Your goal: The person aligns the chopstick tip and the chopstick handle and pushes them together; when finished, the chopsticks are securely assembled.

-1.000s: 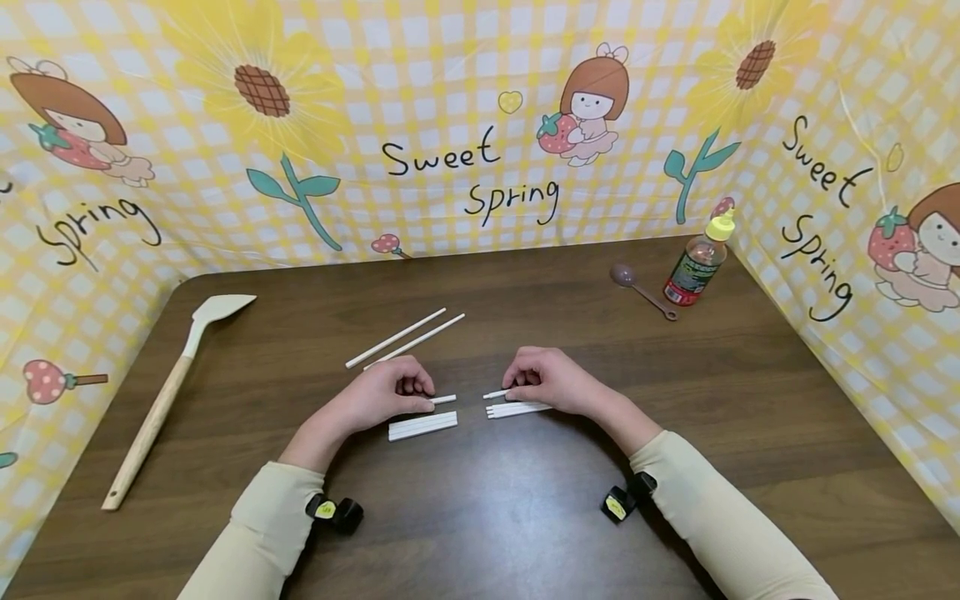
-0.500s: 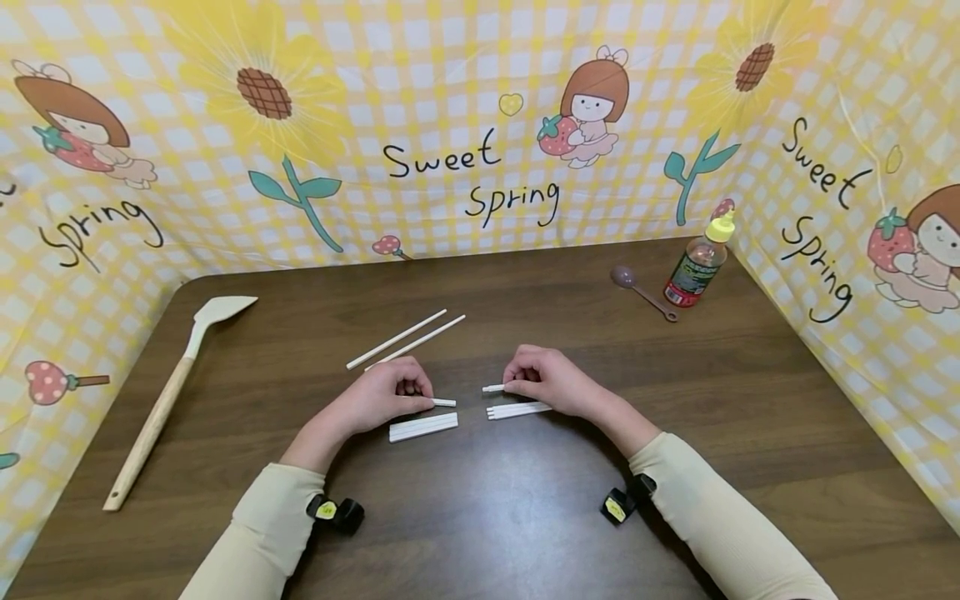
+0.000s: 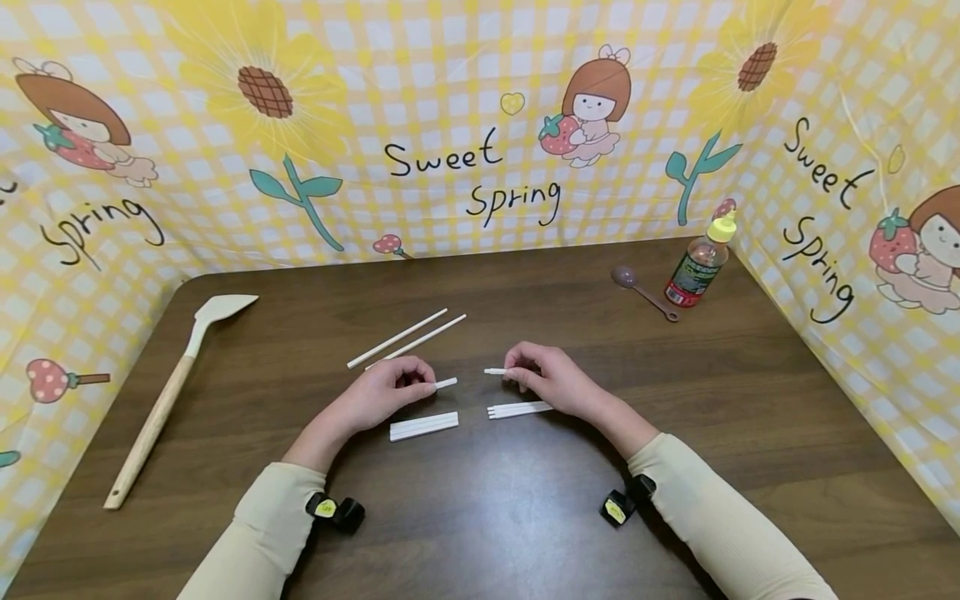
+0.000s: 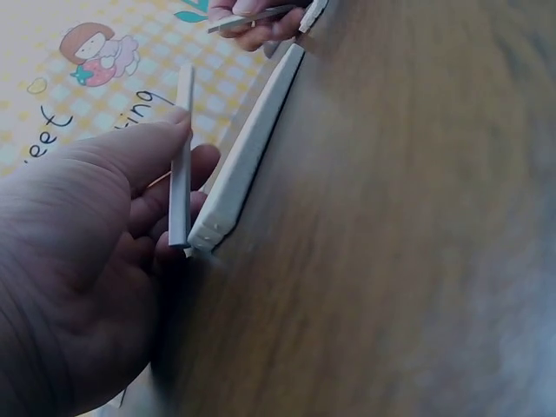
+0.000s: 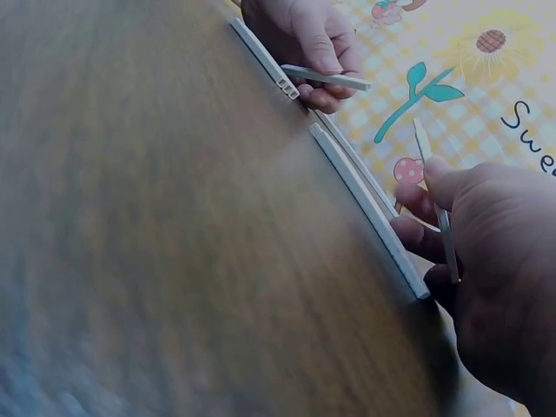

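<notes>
My left hand [image 3: 390,387] pinches a short white stick [image 3: 447,383] between thumb and fingers; the left wrist view shows its square section. A second short white stick [image 3: 494,372], with a narrower tip pointing left, is pinched in my right hand [image 3: 551,377]. Both sticks are held above the table, their ends facing across a gap. Below the left hand lies a row of white sticks [image 3: 423,426], side by side; hollow ends show in the right wrist view. Another white row [image 3: 517,410], with narrow tips, lies under the right hand, which covers its far end.
Two long thin sticks [image 3: 397,338] lie slanted behind the left hand, one partly hidden by it. A spatula [image 3: 156,425] with a wooden handle lies at left. A brown spoon [image 3: 643,292] and a yellow-capped bottle [image 3: 693,273] are at back right. Patterned cloth surrounds the table.
Both hands have lifted their short sticks from beside the rows, raising them off the table. The two rows and the other objects stay where they were.
</notes>
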{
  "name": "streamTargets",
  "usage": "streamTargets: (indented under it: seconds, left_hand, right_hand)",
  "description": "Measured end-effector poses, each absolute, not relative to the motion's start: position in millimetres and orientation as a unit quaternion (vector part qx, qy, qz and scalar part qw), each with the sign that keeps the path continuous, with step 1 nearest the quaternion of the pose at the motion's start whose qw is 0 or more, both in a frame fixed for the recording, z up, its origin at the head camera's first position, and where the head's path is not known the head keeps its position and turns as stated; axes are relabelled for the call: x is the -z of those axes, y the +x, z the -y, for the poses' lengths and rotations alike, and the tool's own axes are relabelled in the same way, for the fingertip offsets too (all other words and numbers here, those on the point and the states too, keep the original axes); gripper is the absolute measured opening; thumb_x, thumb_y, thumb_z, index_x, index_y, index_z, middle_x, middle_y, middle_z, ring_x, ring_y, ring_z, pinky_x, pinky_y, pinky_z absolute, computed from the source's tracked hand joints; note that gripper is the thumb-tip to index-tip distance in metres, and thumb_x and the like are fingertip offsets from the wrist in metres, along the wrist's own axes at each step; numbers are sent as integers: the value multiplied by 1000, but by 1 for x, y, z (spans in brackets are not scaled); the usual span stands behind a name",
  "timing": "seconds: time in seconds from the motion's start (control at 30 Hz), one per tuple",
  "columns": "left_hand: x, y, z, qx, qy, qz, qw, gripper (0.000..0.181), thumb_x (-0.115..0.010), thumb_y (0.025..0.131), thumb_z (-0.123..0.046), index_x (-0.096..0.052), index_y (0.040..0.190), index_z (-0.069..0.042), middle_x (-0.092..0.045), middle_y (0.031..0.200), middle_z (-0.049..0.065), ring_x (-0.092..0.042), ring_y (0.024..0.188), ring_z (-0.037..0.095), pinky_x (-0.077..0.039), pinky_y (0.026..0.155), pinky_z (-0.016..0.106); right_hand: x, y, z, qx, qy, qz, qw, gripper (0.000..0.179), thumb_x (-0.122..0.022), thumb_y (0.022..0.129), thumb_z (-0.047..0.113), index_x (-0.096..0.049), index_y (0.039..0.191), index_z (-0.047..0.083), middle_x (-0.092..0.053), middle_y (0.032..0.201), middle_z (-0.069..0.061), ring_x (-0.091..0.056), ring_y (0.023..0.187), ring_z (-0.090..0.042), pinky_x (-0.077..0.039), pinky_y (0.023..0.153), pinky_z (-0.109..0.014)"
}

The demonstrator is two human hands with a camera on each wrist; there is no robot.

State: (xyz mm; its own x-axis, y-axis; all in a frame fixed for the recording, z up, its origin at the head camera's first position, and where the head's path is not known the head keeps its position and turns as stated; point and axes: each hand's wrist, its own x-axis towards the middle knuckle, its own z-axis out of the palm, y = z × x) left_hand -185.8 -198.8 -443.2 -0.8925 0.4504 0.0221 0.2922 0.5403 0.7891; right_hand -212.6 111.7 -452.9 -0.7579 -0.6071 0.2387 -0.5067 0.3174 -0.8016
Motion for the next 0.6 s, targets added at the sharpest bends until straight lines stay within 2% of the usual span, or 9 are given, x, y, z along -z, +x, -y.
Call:
streamTargets:
  seconds: [0.1,0.23,0.4,0.6]
  left_hand:
    - [444,-187,199,-452,212,-861,102,6,-69,98,-20,-67,97,-14,-67,86,-3,-60,83,17,-46,76,30]
    - [446,-188,198,-478,217,-844,109,6,-66,100,-15,-64,99,-10,-69,83,0,-65,80,18,-48,74,28]
    - [447,-188,196,-478,224,-845,86,4,-63,101,-10,-64,103,-6,-64,81,3,-61,76,19,-49,70,28]
    - [445,-189,195,-454,228,-860,50,12,-60,102,-7,-68,111,-5,-63,84,2,-58,78,17,-48,71,29]
  right_hand:
    - [452,-212,-112,470,-333,-814,72,4,-62,101,8,-60,98,6,-66,79,1,-59,69,-13,-48,64,-27]
    - [452,-213,-112,460,-334,-820,66,6,-64,100,10,-63,101,4,-64,76,4,-61,71,-11,-48,69,-28]
    - [453,-214,-112,441,-335,-831,56,8,-64,100,10,-71,103,8,-63,76,6,-58,71,-9,-48,68,-29]
    - [454,-215,-112,436,-337,-833,55,10,-64,100,10,-74,104,9,-64,78,5,-58,71,-9,-49,70,-29]
